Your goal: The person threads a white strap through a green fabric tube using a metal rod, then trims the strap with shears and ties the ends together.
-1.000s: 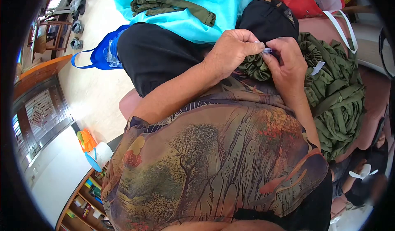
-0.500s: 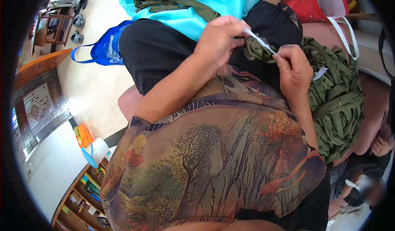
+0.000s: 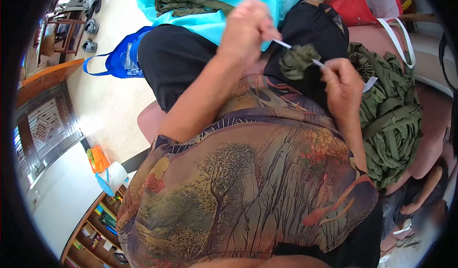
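Note:
A white strip (image 3: 281, 43) runs from my left hand (image 3: 247, 31) into a bunched olive-green fabric (image 3: 298, 62), above my lap. The strip's other end comes out on the right, pinched in my right hand (image 3: 342, 84). My left hand is closed round its end and somewhat blurred. The fabric bunch hangs between the two hands, with the strip's middle hidden behind or inside it. Beside my right forearm lies a large heap of olive-green fabric bands (image 3: 389, 129) with a white tag (image 3: 369, 84).
A turquoise sheet (image 3: 205, 27) in front of my knees carries more green fabric (image 3: 191, 1). A blue bag (image 3: 112, 60) stands on the left, a red bag (image 3: 350, 5) at the upper right. Another person's arm (image 3: 429, 189) shows at the lower right.
My left hand has moved up and left, and my right hand slightly down. The strip ends are farther apart. The other person's arm at the lower right has shifted.

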`<state>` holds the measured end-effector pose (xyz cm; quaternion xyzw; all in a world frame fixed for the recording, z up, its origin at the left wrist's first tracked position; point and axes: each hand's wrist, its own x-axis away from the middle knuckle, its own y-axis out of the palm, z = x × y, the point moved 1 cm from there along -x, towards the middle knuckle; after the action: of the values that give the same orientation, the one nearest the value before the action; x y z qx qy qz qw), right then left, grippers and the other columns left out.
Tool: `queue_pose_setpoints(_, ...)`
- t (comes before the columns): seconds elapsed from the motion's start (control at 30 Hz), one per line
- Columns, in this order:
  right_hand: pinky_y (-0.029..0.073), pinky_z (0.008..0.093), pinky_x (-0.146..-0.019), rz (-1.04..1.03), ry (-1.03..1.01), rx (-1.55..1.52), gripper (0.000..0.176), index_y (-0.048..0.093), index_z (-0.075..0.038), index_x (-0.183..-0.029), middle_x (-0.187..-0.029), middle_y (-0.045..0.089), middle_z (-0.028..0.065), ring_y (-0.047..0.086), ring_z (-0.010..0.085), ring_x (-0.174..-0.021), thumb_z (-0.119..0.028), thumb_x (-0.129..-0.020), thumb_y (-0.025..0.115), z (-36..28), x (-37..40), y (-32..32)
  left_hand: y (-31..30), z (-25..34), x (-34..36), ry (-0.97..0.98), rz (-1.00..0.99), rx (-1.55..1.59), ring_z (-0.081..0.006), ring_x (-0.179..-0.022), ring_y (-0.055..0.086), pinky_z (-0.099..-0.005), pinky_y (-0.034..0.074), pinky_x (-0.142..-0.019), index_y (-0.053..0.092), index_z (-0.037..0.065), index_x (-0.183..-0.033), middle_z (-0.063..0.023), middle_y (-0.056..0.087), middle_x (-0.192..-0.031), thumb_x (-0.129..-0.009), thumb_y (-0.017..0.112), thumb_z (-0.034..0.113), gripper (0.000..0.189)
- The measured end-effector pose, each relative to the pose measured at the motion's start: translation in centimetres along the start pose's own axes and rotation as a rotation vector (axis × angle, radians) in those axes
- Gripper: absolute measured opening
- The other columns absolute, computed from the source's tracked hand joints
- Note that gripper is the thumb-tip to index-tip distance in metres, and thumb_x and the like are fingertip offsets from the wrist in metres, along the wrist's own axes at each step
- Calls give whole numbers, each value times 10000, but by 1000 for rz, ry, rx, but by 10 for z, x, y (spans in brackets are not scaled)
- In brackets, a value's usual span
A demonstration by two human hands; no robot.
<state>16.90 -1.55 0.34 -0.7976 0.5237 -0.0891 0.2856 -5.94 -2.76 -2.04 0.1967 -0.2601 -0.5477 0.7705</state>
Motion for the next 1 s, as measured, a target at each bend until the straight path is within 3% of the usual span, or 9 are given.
queue_pose_setpoints(0.1, 435, 235, -544, 90, 135, -94, 54, 589, -20, -846, -692, 575, 15, 545, 84, -595, -12, -887, 623, 12, 10, -10, -44, 8, -9, -28, 166, 101, -120, -515, 397, -381, 505, -677, 435, 109, -769, 2, 390, -616, -959, 481, 91, 197)
queue_pose_setpoints(0.3, 474, 217, -569, -94, 87, -354, 66, 565, -8, -850, -762, 580, 15, 558, 62, -641, 13, -891, 613, 5, -1, 6, 18, -15, 16, -8, -306, -314, -160, -815, 626, -313, 488, -820, 592, 68, -962, -61, 667, -850, -974, 575, 175, 109)
queue_pose_setpoints(0.33, 493, 220, -588, -113, 115, -400, 83, 545, -3, -849, -793, 587, 26, 570, 67, -666, 13, -896, 611, -1, -2, 8, 20, -14, 14, -122, -407, -265, -170, -1051, 590, -319, 438, -941, 557, 49, -1206, -113, 655, -1097, -909, 679, 262, 386)
queue_pose_setpoints(0.47, 496, 224, -586, -110, 176, -537, 105, 532, -13, -842, -798, 592, 30, 578, 68, -683, -1, -907, 615, 2, -3, 10, 11, -12, 8, -71, -572, -296, -206, -1333, 392, -337, 316, -1086, 269, 42, -1485, -165, 414, -1451, -675, 851, 377, 1052)
queue_pose_setpoints(0.57, 489, 218, -574, -128, 178, -519, 110, 529, -21, -843, -807, 595, 34, 580, 67, -688, -11, -913, 613, 5, -2, 8, 18, -18, 18, -46, -635, -470, -213, -1284, 449, -328, 355, -1060, 245, 27, -1490, -159, 449, -1426, -630, 877, 350, 1115)
queue_pose_setpoints(0.7, 483, 212, -561, -150, 175, -413, 93, 541, -17, -855, -828, 605, 50, 573, 69, -677, -15, -912, 613, 6, -1, 2, 23, -23, 20, 6, -711, -757, -152, -1082, 587, -290, 469, -905, 510, 51, -1320, -62, 618, -1211, -723, 833, 241, 705)
queue_pose_setpoints(0.73, 481, 211, -559, -145, 175, -385, 86, 545, -15, -859, -834, 609, 55, 572, 71, -673, -15, -912, 614, 6, -1, 1, 26, -22, 23, 88, -651, -754, -187, -994, 630, -322, 494, -831, 613, 74, -1130, -50, 651, -1040, -740, 797, 166, 441)
queue_pose_setpoints(0.87, 489, 218, -574, 45, 244, -639, 43, 572, 4, -888, -847, 624, 81, 573, 88, -670, -9, -913, 604, -8, -6, -15, 20, -21, 21, 311, -531, -1514, -358, -870, 593, -414, 492, -719, 585, 87, -928, -119, 585, -901, -685, 752, 95, 295)
queue_pose_setpoints(1.0, 490, 219, -570, -22, 255, -716, 54, 569, 4, -884, -849, 621, 73, 572, 87, -667, -20, -921, 601, -13, -5, 0, 21, -25, 21, 272, -561, -1735, -291, -910, 619, -370, 501, -764, 601, 84, -989, -99, 598, -948, -705, 755, 126, 326)
